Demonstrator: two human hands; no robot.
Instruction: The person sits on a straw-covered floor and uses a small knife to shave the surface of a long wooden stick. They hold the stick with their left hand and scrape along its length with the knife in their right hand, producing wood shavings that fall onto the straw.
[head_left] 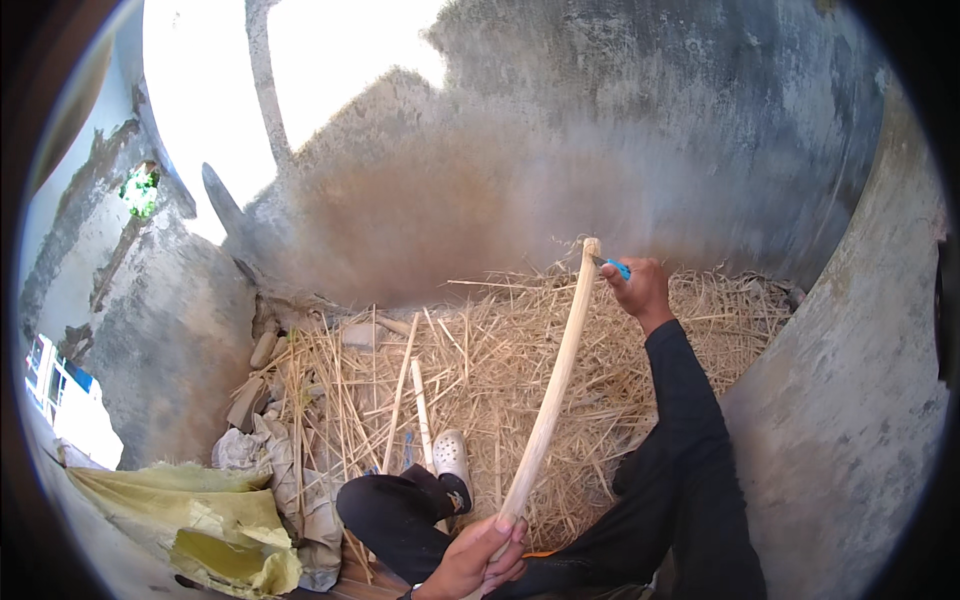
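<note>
A long, pale, peeled wooden stick (553, 395) slants up and away from my lap, slightly curved. My left hand (480, 556) is closed around its near end. Near the stick's far tip, my right hand (642, 290) grips a knife with a blue handle (618, 268). The dark blade points left and meets the wood just below the tip, where thin curled shavings stick out. Most of the knife's handle is hidden inside my fingers.
Straw and wood shavings (690, 350) cover the floor ahead. Two pale sticks (421, 400) lie left of my shoe (451, 455). A yellow sack (215, 515) sits at lower left. Concrete walls (640, 130) rise at the back and on both sides; stones (250, 400) lie along the left.
</note>
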